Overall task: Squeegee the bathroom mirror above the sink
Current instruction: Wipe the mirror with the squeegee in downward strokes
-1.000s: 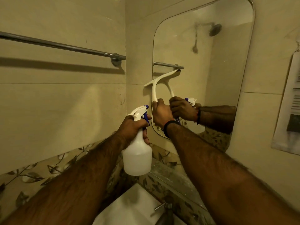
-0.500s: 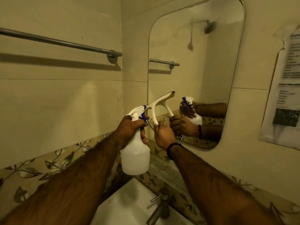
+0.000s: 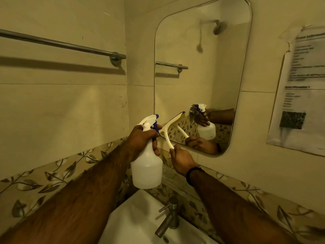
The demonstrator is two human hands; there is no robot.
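Note:
A rounded rectangular mirror [image 3: 202, 71] hangs on the tiled wall above the white sink [image 3: 133, 224]. My right hand [image 3: 182, 160] grips the handle end of a white squeegee [image 3: 169, 128], whose blade lies against the mirror's lower left corner. My left hand [image 3: 143, 138] holds a white spray bottle [image 3: 146, 170] with a blue trigger by its neck, just left of the squeegee and in front of the wall. Both hands and the bottle are reflected in the glass.
A metal towel bar [image 3: 61, 44] runs along the left wall. A metal tap [image 3: 168, 222] stands at the sink's back edge. A printed paper sheet [image 3: 299, 92] is taped to the wall right of the mirror. A leaf-patterned tile band [image 3: 52, 176] runs below.
My right hand has drawn the squeegee down the mirror's left side, from mid height to the bottom corner. The spray bottle stayed about level in my left hand.

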